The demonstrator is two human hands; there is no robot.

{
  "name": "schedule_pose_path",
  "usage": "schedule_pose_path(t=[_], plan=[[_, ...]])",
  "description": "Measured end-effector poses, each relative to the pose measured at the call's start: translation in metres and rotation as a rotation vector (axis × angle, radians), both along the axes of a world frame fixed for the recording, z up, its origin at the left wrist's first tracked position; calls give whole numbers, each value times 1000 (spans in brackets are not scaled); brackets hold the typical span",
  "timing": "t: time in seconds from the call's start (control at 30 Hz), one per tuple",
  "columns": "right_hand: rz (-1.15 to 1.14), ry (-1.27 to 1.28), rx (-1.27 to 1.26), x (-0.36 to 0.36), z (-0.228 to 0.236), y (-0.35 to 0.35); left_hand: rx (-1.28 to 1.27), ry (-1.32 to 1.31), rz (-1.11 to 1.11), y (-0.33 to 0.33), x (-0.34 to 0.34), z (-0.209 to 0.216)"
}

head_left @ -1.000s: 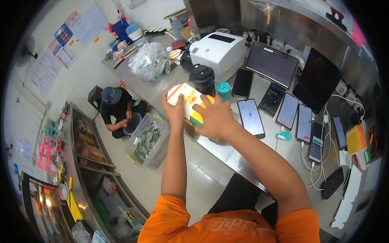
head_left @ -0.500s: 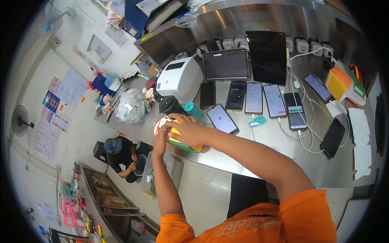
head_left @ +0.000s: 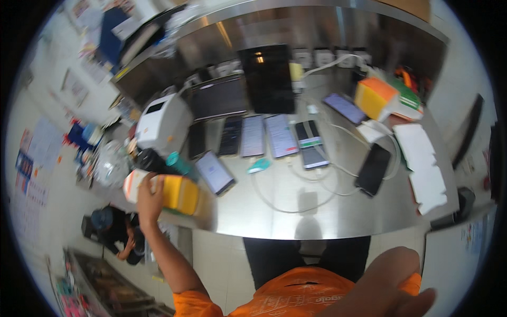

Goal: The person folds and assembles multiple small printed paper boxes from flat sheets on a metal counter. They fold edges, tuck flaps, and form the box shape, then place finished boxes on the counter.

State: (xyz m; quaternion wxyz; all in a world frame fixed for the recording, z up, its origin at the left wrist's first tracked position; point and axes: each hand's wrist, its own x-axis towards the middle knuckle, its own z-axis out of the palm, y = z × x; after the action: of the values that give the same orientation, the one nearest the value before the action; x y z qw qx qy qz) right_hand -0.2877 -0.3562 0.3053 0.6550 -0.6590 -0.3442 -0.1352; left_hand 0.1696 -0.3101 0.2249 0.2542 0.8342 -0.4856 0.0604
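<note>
My left hand (head_left: 150, 198) has its fingers bent over a small yellow, white and orange paper carton (head_left: 180, 194), which lies at the left front edge of the steel counter (head_left: 253, 216). A black-lidded cup (head_left: 152, 160) and a teal cup (head_left: 178, 162) stand just behind the carton. Close to the camera at the lower right, my right hand (head_left: 414, 305) is raised off the counter, its arm bent. Blur and the picture's edge hide most of its fingers, and no held thing shows there.
Several phones, including a dark one (head_left: 373, 169), lie among white cables. A white printer (head_left: 165, 122) and upright tablet (head_left: 268, 79) stand behind. Orange-yellow cartons (head_left: 376, 99) and a white cut sheet (head_left: 420, 169) lie right. A person in a cap (head_left: 113, 230) sits below left.
My right hand has left the carton and come back toward my body at the lower right. My left hand stays on the carton. The view has swung to the right.
</note>
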Motion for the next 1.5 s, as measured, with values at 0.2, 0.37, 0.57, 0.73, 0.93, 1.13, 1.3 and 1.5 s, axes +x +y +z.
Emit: schedule_pose_path(t=[0.2, 0.37, 0.57, 0.73, 0.93, 1.13, 1.3, 1.5], plan=[[-238, -54, -30, -81, 0, 1, -359, -82, -389, -57, -155, 33], [-374, -54, -66, -143, -12, 3, -168, -126, -960, -86, -308, 28], [-648, -58, -34, -240, -17, 41, 46, -32, -1582, -126, -531, -17], [-1128, -103, 142, -288, -72, 77, -112, -169, -1384, -114, -695, -79], [-1584, 318, 285, -353, -130, 134, 65, -387, -1236, -133, -756, -118], [-1960, 519, 912, -381, -150, 125, 401, -209, -1586, -163, -723, -44], [-1895, -41, 1414, -367, -154, 59, 2, -19, -1998, -135, -655, -21], [-2411, 206, 579, -327, -141, 10, 275, 160, -2017, -133, -597, 4]])
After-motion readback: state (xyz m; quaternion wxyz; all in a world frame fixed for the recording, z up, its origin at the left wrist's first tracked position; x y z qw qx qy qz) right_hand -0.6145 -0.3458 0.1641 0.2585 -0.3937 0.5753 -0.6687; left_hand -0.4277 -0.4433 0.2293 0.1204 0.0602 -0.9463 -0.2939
